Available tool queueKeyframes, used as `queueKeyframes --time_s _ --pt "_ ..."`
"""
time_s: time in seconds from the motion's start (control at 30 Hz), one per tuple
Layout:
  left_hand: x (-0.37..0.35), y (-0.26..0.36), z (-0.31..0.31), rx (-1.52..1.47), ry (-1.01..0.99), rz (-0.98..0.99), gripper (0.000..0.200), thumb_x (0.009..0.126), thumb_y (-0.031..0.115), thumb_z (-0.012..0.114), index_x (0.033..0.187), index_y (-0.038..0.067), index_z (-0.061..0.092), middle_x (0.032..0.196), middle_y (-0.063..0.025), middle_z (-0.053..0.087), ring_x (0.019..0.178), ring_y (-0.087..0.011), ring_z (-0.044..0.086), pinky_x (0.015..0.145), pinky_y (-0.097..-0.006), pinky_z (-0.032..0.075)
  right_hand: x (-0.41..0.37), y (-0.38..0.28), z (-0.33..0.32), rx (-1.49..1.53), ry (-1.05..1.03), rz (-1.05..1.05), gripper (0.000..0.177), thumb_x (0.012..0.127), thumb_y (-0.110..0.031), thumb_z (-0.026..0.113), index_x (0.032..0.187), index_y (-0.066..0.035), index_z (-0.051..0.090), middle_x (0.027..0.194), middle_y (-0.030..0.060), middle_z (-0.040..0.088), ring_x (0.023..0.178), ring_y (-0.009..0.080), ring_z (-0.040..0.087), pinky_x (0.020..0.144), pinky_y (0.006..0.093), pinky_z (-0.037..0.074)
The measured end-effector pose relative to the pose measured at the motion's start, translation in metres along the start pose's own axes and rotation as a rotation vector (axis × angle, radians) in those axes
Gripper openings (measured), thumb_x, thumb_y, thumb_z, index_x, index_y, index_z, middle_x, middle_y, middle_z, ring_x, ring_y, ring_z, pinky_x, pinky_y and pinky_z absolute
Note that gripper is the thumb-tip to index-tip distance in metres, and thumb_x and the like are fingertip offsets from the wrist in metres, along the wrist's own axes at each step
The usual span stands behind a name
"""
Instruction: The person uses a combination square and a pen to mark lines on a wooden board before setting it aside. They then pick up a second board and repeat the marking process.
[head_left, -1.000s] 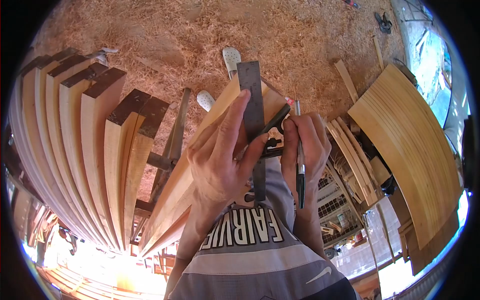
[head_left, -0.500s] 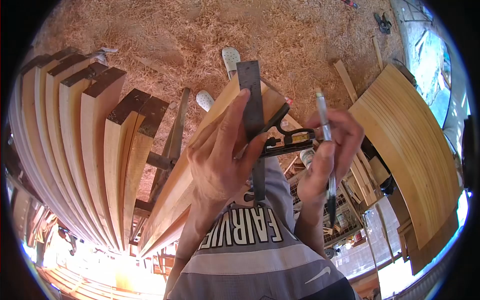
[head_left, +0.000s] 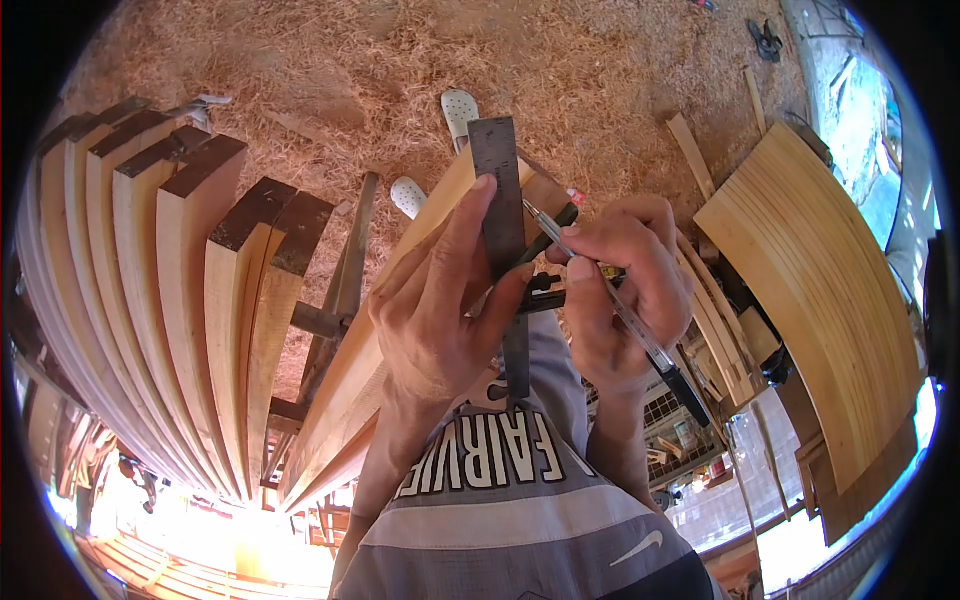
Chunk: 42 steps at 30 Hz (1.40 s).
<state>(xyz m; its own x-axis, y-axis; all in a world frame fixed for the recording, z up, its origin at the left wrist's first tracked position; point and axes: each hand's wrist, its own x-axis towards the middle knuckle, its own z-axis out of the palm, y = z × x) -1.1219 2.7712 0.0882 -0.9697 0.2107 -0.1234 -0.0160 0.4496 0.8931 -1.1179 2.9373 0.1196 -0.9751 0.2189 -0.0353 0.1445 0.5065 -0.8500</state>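
A dark metal square ruler [head_left: 498,160] lies across the end of a long wooden beam [head_left: 440,215]. My left hand [head_left: 435,310] presses it there, index finger along the blade and thumb at its lower part. In my right hand [head_left: 630,290] a clear pen [head_left: 640,335] is pinched, its tip beside the ruler's right edge and its black end pointing down to the right. Behind my right fingers is a black tool [head_left: 545,292] with a dark handle, partly hidden; how it is supported cannot be made out.
Thick boards [head_left: 185,220] stand in a row at the left. A slatted wooden panel [head_left: 820,300] is at the right, with thin strips [head_left: 715,320] beside it. Shavings [head_left: 330,80] cover the floor, where a black clamp-like object [head_left: 765,40] lies. Two white perforated shoes [head_left: 460,110] show beyond the beam.
My right hand has moved left and turned the pen from nearly upright to slanted, bringing its tip beside the ruler. My left hand has stayed on the ruler.
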Motion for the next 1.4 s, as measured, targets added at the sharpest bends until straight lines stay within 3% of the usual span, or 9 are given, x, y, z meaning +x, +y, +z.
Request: queueKeyframes --time_s 0.13,0.5,0.67,0.9,1.0,1.07,1.23,1.33,1.4 --pt "0.0 0.002 -0.001 0.008 -0.004 -0.021 0.075 0.08 0.009 0.087 0.148 -0.001 0.059 0.082 -0.0083 0.075 0.073 -0.025 0.071 0.069 -0.0361 0.056 0.002 0.002 0.001 -0.03 -0.003 -0.036 0.016 0.078 0.001 0.073 0.094 -0.002 0.072 0.082 0.0088 0.073 0.082 0.0285 0.064 0.07 0.0377 0.052" --pt "0.0 -0.001 0.001 0.009 0.006 0.0 0.074 0.081 0.008 0.087 0.148 -0.001 0.059 0.078 -0.0078 0.073 0.07 -0.024 0.07 0.068 -0.0354 0.055 0.004 -0.004 -0.001 -0.03 0.001 0.01 0.016 0.077 0.0 0.073 0.093 -0.003 0.073 0.081 0.007 0.072 0.083 0.0279 0.063 0.073 0.0376 0.051" --pt "0.002 -0.002 0.001 0.016 0.033 0.053 0.072 0.082 0.008 0.086 0.148 -0.002 0.059 0.074 -0.0071 0.071 0.069 -0.0238 0.069 0.067 -0.0352 0.055 0.007 -0.013 -0.019 -0.149 -0.156 -0.018 0.013 0.074 -0.002 0.074 0.087 -0.005 0.073 0.077 0.0063 0.071 0.083 0.0281 0.063 0.074 0.0405 0.048" --pt "0.002 0.002 -0.001 0.019 0.012 0.001 0.07 0.084 0.009 0.085 0.148 -0.001 0.059 0.077 -0.0087 0.073 0.071 -0.0245 0.071 0.068 -0.0355 0.056 0.036 -0.018 -0.024 -0.099 -0.216 -0.01 0.01 0.075 -0.008 0.075 0.084 -0.006 0.071 0.075 0.0088 0.069 0.079 0.0311 0.062 0.076 0.0415 0.046" --pt "0.003 -0.001 0.0 0.021 0.009 0.033 0.068 0.085 0.01 0.084 0.147 -0.001 0.059 0.078 -0.0088 0.073 0.073 -0.0242 0.072 0.068 -0.0353 0.056 0.049 -0.018 -0.036 -0.159 -0.42 -0.107 0.011 0.083 -0.003 0.067 0.09 0.003 0.074 0.074 0.0121 0.07 0.077 0.0241 0.061 0.064 0.0361 0.048" --pt "0.002 -0.002 0.001 0.027 0.019 0.04 0.067 0.086 0.011 0.083 0.147 -0.001 0.059 0.078 -0.0088 0.073 0.073 -0.0236 0.072 0.068 -0.035 0.056 0.058 -0.018 -0.039 -0.186 -0.552 -0.166 0.012 0.084 -0.006 0.069 0.09 0.003 0.073 0.076 0.0123 0.068 0.076 0.0237 0.061 0.064 0.0356 0.048" --pt "0.003 -0.001 0.001 0.057 0.024 0.054 0.066 0.087 0.012 0.082 0.148 0.002 0.059 0.077 -0.0078 0.072 0.074 -0.0225 0.073 0.065 -0.0348 0.056 0.067 -0.014 -0.034 -0.132 -0.507 -0.099 0.014 0.086 -0.012 0.07 0.089 0.001 0.072 0.078 0.0088 0.062 0.074 0.0207 0.061 0.065 0.0358 0.047" --pt "0.002 -0.001 -0.002 0.055 0.012 0.046 0.066 0.087 0.012 0.082 0.149 0.003 0.059 0.075 -0.006 0.071 0.072 -0.0212 0.072 0.064 -0.0342 0.056 0.075 -0.018 -0.033 -0.245 -0.65 -0.159 0.012 0.086 -0.011 0.07 0.09 0.0 0.072 0.078 0.0092 0.062 0.074 0.0196 0.061 0.068 0.0352 0.047" --pt "0.001 -0.002 -0.001 0.047 0.002 0.028 0.066 0.088 0.012 0.082 0.149 0.004 0.058 0.074 -0.0049 0.071 0.071 -0.0205 0.072 0.063 -0.0339 0.056 0.08 -0.017 -0.034 -0.106 -0.665 -0.011 0.01 0.085 -0.011 0.071 0.088 -0.001 0.072 0.078 0.0095 0.062 0.076 0.02 0.062 0.07 0.0356 0.047"
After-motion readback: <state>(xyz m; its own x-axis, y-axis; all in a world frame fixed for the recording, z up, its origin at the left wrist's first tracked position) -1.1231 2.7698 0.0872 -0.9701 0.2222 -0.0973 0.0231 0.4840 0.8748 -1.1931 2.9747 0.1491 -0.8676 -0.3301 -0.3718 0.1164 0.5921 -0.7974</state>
